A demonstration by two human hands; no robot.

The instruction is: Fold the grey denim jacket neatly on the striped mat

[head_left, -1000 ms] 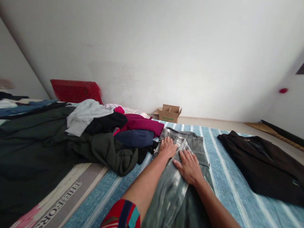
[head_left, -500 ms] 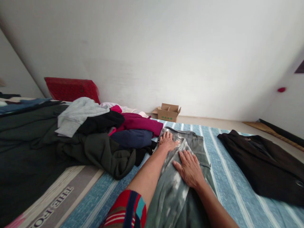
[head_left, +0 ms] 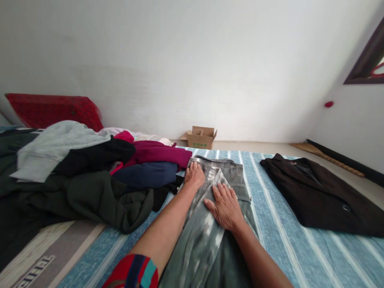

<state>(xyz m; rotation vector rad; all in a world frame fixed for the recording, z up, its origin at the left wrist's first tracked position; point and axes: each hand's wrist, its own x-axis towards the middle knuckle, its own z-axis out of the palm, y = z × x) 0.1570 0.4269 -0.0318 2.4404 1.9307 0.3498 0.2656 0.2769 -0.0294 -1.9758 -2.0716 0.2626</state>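
Grey-green trousers [head_left: 210, 240] with pale washed patches lie lengthwise in front of me, waist end away from me, one part folded diagonally over. At the left edge near the waist, my left hand [head_left: 195, 176] has its fingers curled on the cloth, gathering it. My right hand [head_left: 225, 206] rests flat on the middle of the trousers, fingers stretched out and thumb apart. The cloth beneath both palms is hidden.
On the left, a clothes pile holds a grey garment [head_left: 63, 142], a navy one [head_left: 147, 175], a magenta one [head_left: 156, 154] and a dark green one [head_left: 99, 200]. A folded dark brown garment [head_left: 324, 196] lies right on the striped sheet [head_left: 279, 216]. Behind stands a cardboard box [head_left: 200, 140].
My left hand has gone from lying flat with its thumb out to curled fingers at the trousers' edge. My right hand stays flat on the cloth. The view has swung right.
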